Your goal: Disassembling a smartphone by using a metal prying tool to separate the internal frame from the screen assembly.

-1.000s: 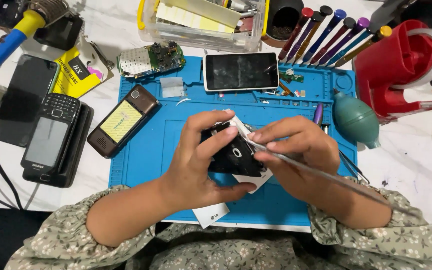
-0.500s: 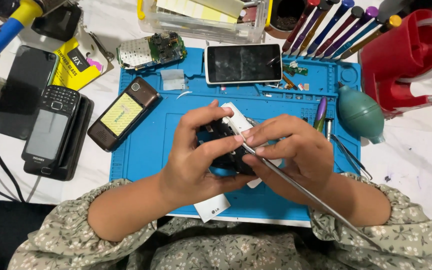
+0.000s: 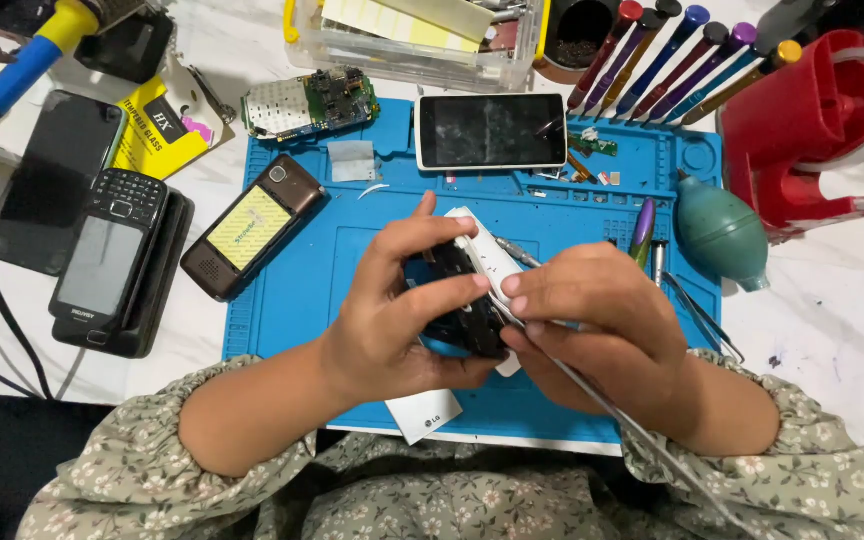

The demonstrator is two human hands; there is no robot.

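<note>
One view alone shows the scene: a camera worn on the person's head, looking almost straight down onto the work surface from close above. The flat blue silicone work mat [image 3: 292, 300] fills the middle of the frame, its far edge toward the top of the picture and its near edge toward the bottom, where the floral-patterned sleeves [image 3: 252, 490] enter. The left hand [image 3: 392, 320] and right hand [image 3: 602, 330] meet just below the centre, near the lens. At the right edge the red plastic tape dispenser [image 3: 802, 130] is partly cropped. No second view shares this scene.
</note>
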